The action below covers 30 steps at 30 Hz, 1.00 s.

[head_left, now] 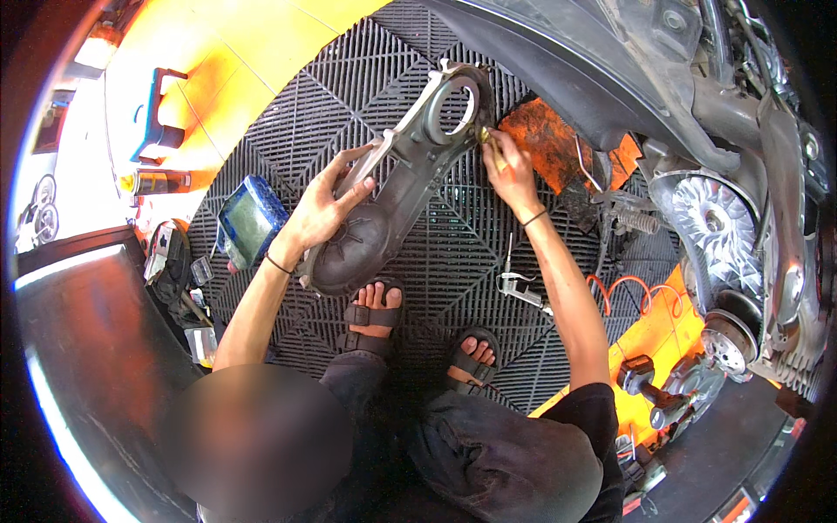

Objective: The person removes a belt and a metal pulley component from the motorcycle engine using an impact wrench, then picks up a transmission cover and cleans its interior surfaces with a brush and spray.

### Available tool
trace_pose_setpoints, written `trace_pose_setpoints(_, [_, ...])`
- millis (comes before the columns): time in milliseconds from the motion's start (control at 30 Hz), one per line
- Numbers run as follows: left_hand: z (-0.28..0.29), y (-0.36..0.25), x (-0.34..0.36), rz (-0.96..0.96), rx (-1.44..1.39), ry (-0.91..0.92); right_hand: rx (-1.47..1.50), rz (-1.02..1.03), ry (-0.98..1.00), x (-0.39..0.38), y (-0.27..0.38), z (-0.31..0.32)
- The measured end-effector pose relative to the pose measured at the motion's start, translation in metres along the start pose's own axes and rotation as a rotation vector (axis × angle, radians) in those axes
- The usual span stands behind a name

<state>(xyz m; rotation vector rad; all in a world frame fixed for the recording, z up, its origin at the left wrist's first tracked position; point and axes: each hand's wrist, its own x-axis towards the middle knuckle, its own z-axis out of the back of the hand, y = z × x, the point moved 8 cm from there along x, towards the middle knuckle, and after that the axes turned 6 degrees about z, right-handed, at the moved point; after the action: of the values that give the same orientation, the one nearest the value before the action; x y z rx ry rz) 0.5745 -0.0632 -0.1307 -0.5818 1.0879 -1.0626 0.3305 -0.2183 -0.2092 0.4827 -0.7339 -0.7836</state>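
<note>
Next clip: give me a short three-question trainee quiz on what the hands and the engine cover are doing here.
1. True or false: the left hand grips the grey engine cover by its edge.
2. What does the right hand hold against the cover's round opening?
A. a small brass-coloured tool
B. a hammer
C. a rag
3. Fill in: the cover's wide end rests near the person's left ____.

Key
1. True.
2. A; what kind of tool it is, is too small to tell.
3. Foot, in a sandal on the black grid mat.
</note>
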Motion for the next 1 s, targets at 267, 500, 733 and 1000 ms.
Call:
trace_pose_setpoints(267, [-0.002, -0.008, -0.003, -0.079, 0.047, -0.042, -0.093, 0.369, -0.041, 0.031, 0.006, 0.023])
trace_pose_setpoints(500, [-0.006, -0.01, -0.006, -0.094, 0.033, -0.023, -0.008, 0.194, -0.039, 0.033, -0.011, 0.026])
trace_pose_setpoints(733, [-0.006, -0.011, -0.01, -0.04, 0.06, -0.051, -0.064, 0.038, 0.258, 0.02, -0.037, 0.002])
trace_pose_setpoints(1000, [-0.01, -0.014, -0.015, -0.084, 0.077, -0.095, 0.323, -0.272, -0.096, -0.001, -0.016, -0.012])
